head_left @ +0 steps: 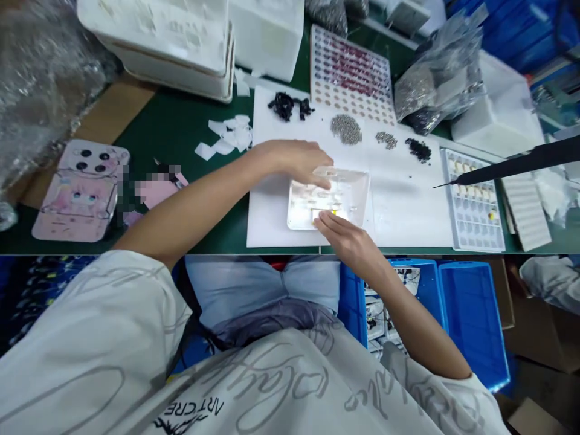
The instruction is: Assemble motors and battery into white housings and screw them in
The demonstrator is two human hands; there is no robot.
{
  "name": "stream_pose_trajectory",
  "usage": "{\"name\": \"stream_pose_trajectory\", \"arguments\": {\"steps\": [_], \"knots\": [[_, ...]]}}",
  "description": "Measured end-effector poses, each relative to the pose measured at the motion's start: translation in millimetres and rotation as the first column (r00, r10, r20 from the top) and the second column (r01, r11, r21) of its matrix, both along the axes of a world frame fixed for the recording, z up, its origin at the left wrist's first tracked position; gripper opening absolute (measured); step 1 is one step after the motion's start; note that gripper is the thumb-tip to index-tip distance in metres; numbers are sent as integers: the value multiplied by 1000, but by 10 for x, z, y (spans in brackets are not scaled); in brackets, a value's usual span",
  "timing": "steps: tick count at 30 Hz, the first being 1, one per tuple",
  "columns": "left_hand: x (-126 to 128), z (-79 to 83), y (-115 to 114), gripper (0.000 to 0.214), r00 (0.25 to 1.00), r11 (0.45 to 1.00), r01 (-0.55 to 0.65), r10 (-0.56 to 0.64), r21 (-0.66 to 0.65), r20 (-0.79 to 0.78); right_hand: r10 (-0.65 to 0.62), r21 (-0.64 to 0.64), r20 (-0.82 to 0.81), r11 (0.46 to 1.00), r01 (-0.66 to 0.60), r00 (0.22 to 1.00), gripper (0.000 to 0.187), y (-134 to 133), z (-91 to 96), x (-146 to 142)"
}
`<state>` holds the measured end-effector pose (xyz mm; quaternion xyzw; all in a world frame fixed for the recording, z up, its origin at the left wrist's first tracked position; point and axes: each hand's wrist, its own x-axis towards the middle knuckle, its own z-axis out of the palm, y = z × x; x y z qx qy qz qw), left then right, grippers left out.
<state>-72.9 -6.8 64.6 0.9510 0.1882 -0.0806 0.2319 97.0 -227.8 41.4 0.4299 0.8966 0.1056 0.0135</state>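
Observation:
A shallow white plastic housing (357,188), its inside facing up with moulded ribs, lies on a white work sheet. My left hand (308,162) grips its far left edge, thumb reaching over the rim. At the near side, the fingers of my right hand (348,237) are pressed together on a small white part (318,214) with yellow bits, inside the housing. My fingertips hide much of that part, so its kind does not show. Beyond the housing lie a pile of small black pieces (284,106) and a heap of tiny metal parts (346,129).
An electric screwdriver (507,166) juts in from the right over a clear compartment tray (475,225). A board with rows of round pieces (353,75) stands behind. White bins (181,42) are at the back left; a phone (81,190) lies left. Blue crates (471,320) stand below the table.

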Motion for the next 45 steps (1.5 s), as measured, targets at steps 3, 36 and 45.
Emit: {"name": "stream_pose_trajectory", "arguments": {"steps": [3, 36, 45], "knots": [[54, -166, 61, 64, 997, 999, -1, 5, -44, 75, -7, -115, 42, 993, 12, 999, 48, 69, 100, 15], [-1879, -1040, -2218, 50, 404, 261, -915, 616, 309, 677, -203, -10, -940, 821, 571, 275, 31, 29, -805, 771], [-1181, -1016, -1714, 22, 401, 523, -833, 342, 183, 850, 4, 265, -726, 925, 274, 687, 35, -18, -555, 464]]}}
